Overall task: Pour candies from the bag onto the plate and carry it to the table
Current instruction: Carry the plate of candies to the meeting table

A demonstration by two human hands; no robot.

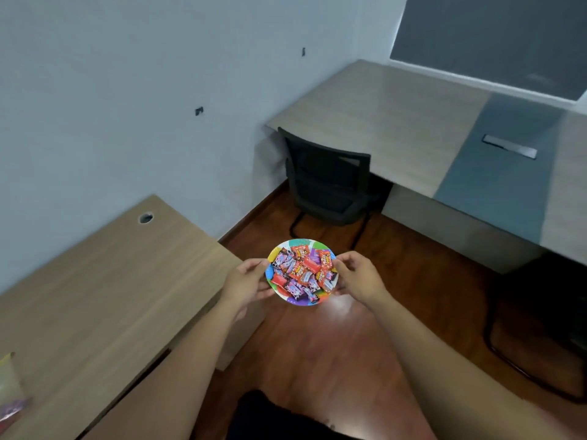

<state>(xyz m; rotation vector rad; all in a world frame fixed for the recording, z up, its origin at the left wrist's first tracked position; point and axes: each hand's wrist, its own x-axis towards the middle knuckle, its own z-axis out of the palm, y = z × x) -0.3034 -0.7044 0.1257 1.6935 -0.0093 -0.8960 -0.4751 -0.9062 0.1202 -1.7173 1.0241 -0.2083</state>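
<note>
A small round plate (305, 244) with a colourful patterned rim is held level over the wooden floor, in the middle of the view. Several wrapped candies (301, 271) in red and purple wrappers lie heaped on it. My left hand (246, 282) grips the plate's left edge and my right hand (359, 276) grips its right edge. The candy bag (9, 392) shows only as a corner at the far left edge, lying on the near wooden desk (104, 281).
A larger desk (397, 122) with a grey-blue strip (495, 173) and a metal cable flap stands ahead on the right, below a dark window. A black chair (327, 179) is tucked under its left end. Another dark chair (540, 328) stands at the right. Wooden floor lies between.
</note>
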